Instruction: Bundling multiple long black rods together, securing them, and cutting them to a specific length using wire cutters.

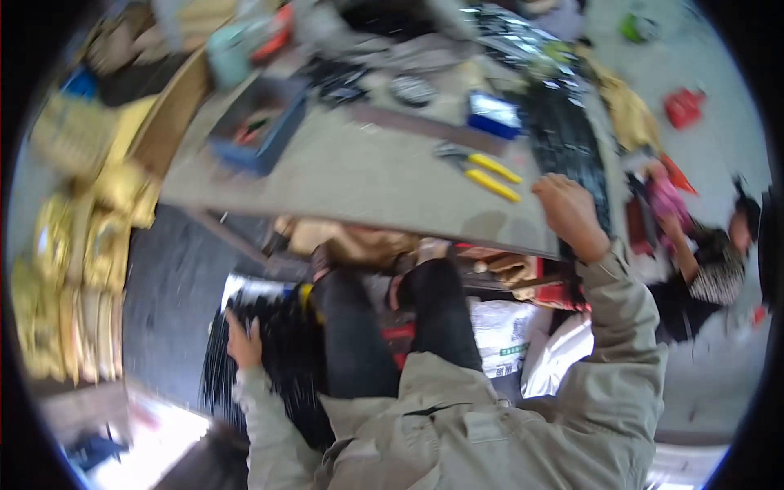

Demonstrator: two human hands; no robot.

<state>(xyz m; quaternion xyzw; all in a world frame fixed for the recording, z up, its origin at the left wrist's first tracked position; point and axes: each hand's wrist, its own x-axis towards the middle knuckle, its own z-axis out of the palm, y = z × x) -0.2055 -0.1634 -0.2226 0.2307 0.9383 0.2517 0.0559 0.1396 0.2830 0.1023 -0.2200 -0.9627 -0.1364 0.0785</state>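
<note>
My left hand (243, 339) is low on the left, at a thick bundle of thin black strands (286, 351) beside my leg. Its thumb and forefinger are stretched out and apart; the other fingers are hidden. Over the right end of the worktable (343, 184), my right hand (569, 212) is closed, fingers curled in. Whatever it may hold does not show. Just beyond it lies a long sheaf of glossy black strips (567, 135). Pliers with yellow handles (490, 175) rest on the tabletop, left of that hand.
A blue-grey bin (260, 122) with small items stands on the table's left. A blue-and-white box (494, 114) sits near a dark flat bar (433, 131). Yellow packages (98, 237) are stacked at left. Another person (710, 253) is at far right, near a red container (684, 108).
</note>
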